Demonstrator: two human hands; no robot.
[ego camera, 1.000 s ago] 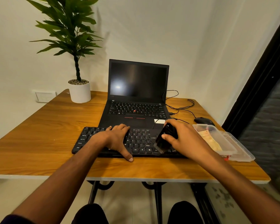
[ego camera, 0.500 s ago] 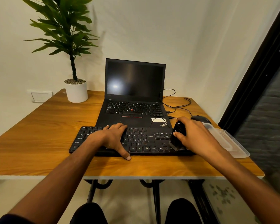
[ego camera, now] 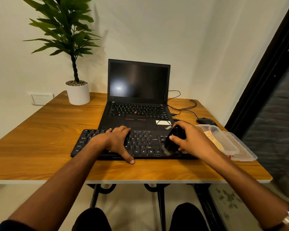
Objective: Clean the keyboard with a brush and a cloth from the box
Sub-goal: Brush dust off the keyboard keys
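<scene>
Box (ego camera: 223,139) at the table's (ego camera: 40,130) right edge, clear plastic, open, one yellowish cloth (ego camera: 214,140) inside. Right hand (ego camera: 193,140) grips one black brush (ego camera: 173,140), bristles down on the keyboard's (ego camera: 145,144) right end. Left hand (ego camera: 117,141) rests flat on the keys, fingers relaxed.

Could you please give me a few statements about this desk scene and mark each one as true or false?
1. The right hand holds a black brush over the keyboard's right end. True.
2. The left hand lifts the keyboard off the table. False: it rests flat on the keys.
3. The laptop screen is dark. True.
4. The clear plastic box sits left of the keyboard. False: it sits to its right.
5. The potted plant stands at the far left corner. True.
</scene>
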